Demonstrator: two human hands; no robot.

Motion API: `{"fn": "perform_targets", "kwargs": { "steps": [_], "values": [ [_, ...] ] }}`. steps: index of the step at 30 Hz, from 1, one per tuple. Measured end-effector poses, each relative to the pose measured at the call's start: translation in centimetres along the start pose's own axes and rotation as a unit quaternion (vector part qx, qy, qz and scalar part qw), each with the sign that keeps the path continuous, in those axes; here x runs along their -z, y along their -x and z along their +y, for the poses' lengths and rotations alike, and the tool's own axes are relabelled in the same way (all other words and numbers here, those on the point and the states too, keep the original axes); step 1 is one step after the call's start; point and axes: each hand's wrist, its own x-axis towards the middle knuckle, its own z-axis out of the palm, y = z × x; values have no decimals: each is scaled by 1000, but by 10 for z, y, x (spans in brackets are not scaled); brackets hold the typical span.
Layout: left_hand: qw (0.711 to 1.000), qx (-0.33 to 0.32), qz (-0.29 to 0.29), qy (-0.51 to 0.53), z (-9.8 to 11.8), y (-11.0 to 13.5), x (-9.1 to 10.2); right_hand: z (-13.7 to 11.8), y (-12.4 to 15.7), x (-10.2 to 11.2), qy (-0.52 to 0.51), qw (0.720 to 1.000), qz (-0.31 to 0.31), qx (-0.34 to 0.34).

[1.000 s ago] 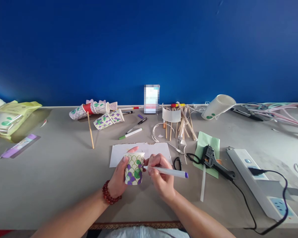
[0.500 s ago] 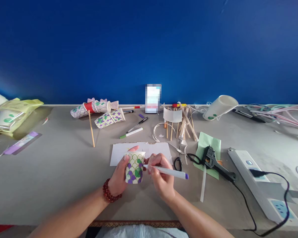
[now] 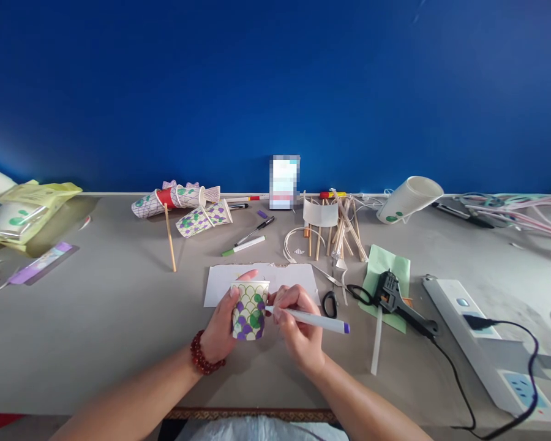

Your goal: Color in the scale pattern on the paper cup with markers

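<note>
— Where is the cup (image 3: 249,310) now, and which hand has it?

— I see it standing upright on the bench (image 3: 110,318), near the front edge, in the middle. The left hand (image 3: 220,327) has its grip closed around the cup from the left side, with the thumb on the near wall and the fingertips over the far rim. A white sheet of paper (image 3: 294,277) lies just behind it.

— And the marker (image 3: 310,318)?

— The right hand (image 3: 298,327) has its grip clamped on the marker, like one holds a pen. The long axis of the marker runs almost level, from left to right: the tip is at the right wall of the cup, and the purple end points away to the right, a little toward me.

— So the cup lies to the left of the writing grip?

— Yes, just beside it, touching at the tip as far as I can tell. The scales on this side are partly filled with purple and green. The scissors (image 3: 330,303) and the glue gun (image 3: 395,297) lie to the right of the right hand, apart from it.
</note>
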Motion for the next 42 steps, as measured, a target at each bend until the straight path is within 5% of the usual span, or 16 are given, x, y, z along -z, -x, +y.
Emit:
{"fn": "perform_targets", "kwargs": {
  "steps": [42],
  "values": [
    [1000,-3,1,-15,3,2,-2,2,-3,2,15,1000,18,-6]
  ]
}}
